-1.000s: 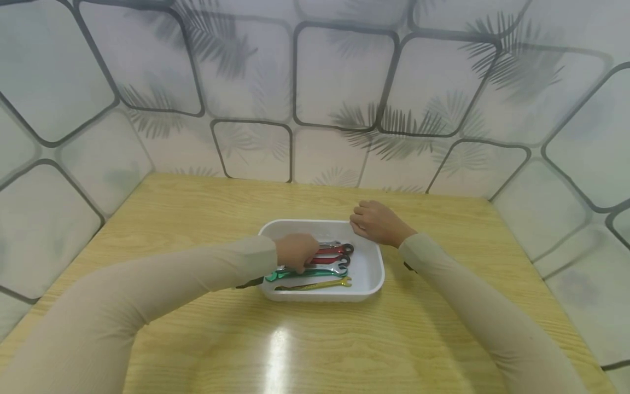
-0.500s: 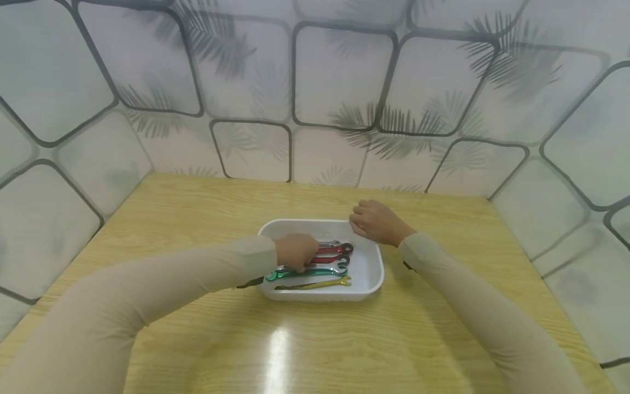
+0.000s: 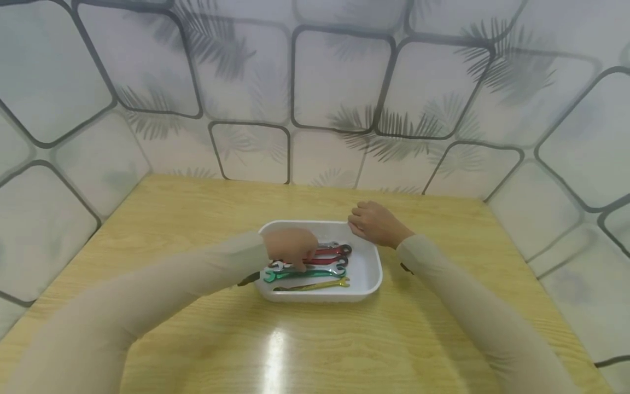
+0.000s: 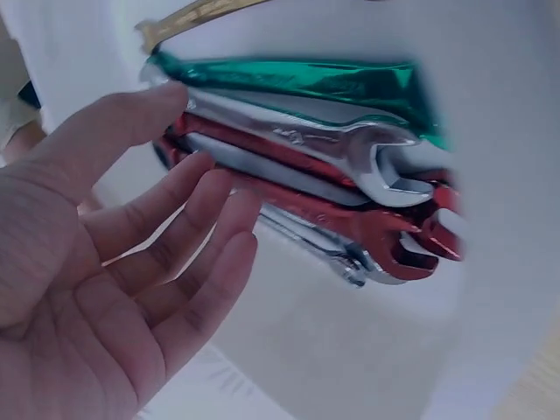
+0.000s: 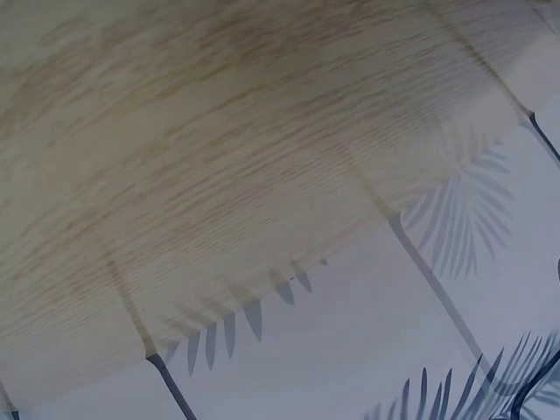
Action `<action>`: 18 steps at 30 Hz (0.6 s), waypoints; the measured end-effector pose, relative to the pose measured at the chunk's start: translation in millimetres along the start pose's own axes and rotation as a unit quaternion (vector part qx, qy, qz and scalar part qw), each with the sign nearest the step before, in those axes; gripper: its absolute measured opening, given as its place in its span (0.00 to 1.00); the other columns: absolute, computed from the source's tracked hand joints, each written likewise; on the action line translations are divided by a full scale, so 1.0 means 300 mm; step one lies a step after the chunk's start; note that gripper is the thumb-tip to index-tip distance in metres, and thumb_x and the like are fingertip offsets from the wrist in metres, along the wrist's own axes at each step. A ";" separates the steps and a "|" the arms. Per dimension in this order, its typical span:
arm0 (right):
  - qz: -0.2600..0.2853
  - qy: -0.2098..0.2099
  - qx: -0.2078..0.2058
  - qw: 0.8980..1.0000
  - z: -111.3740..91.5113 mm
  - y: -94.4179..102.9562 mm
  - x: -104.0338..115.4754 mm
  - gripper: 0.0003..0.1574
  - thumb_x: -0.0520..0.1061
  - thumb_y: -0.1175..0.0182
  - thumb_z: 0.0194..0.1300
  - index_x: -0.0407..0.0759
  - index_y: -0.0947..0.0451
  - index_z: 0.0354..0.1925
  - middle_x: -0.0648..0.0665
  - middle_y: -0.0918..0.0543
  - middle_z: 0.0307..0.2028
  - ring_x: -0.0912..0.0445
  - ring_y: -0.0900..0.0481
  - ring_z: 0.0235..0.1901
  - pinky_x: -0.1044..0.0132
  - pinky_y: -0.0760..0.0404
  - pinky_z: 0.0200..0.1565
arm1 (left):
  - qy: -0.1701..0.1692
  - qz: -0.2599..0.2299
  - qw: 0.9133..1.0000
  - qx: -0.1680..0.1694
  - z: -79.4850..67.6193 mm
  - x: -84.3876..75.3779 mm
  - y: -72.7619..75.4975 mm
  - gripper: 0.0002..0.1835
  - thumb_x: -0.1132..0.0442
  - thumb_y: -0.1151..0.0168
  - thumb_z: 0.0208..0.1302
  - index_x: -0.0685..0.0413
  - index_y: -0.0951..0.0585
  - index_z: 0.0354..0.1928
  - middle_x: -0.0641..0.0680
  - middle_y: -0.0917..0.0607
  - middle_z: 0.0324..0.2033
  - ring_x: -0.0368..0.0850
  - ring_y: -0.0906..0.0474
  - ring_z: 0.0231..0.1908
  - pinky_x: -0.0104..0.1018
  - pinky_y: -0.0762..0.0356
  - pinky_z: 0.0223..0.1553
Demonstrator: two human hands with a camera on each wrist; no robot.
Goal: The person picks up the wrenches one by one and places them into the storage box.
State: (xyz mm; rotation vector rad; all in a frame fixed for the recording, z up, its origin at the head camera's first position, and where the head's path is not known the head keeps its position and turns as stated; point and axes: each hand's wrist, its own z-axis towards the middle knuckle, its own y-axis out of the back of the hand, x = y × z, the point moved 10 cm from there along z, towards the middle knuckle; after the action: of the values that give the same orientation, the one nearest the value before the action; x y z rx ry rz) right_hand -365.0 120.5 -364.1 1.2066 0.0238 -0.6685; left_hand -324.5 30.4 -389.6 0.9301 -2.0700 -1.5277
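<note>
In the head view a white tray (image 3: 366,279) holds several wrenches lying side by side. My left hand (image 3: 292,246) is over their middle, palm down. The left wrist view shows its thumb and fingers spread and loosely bent, the thumb tip by the silver wrench (image 4: 289,131) and the fingertips by the red wrench (image 4: 341,210). Farther off in that view lie a green wrench (image 4: 297,79) and a gold wrench (image 4: 197,16). My right hand (image 3: 376,223) grips the tray's far right corner with curled fingers; its fingertips are hidden.
The tray stands on a wood-grain table (image 3: 206,328). Patterned wall panels (image 3: 339,82) enclose the table's back and sides. The right wrist view shows only tabletop (image 5: 175,157) and wall (image 5: 332,350).
My left hand has shifted slightly left and up, and its fingers have loosened, baring more of the silver wrench's left end. The right hand stays at the tray corner.
</note>
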 end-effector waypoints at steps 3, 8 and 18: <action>-0.005 -0.002 0.000 1.000 0.000 0.004 0.000 0.08 0.42 0.44 0.60 0.44 0.27 0.24 0.50 0.27 0.20 0.57 0.35 0.22 0.67 0.33 0.24 | -0.002 0.001 1.000 0.001 -0.011 -0.002 0.011 0.13 0.55 0.30 0.51 0.51 0.21 0.36 0.45 0.22 0.29 0.38 0.29 0.31 0.33 0.26 0.41; -0.011 -0.012 0.006 1.000 -0.003 0.003 -0.007 0.08 0.43 0.43 0.60 0.44 0.27 0.24 0.49 0.27 0.20 0.57 0.34 0.22 0.67 0.32 0.25 | 0.000 -0.008 1.000 0.001 -0.025 0.004 0.031 0.17 0.52 0.31 0.53 0.50 0.22 0.42 0.47 0.19 0.37 0.39 0.26 0.36 0.35 0.25 0.43; -0.015 -0.033 0.013 0.999 -0.021 -0.001 -0.017 0.08 0.43 0.44 0.61 0.45 0.26 0.25 0.49 0.26 0.21 0.56 0.31 0.23 0.66 0.30 0.26 | 0.012 -0.022 0.995 -0.092 -0.068 0.045 0.129 0.19 0.56 0.36 0.58 0.56 0.23 0.50 0.56 0.20 0.47 0.48 0.22 0.44 0.39 0.21 0.48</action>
State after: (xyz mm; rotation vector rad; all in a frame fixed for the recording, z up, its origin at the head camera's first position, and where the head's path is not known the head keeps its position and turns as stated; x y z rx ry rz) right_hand -367.2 128.3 -364.8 1.2101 -0.0209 -0.7360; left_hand -331.0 14.0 -347.4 0.9247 -1.8655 -1.6885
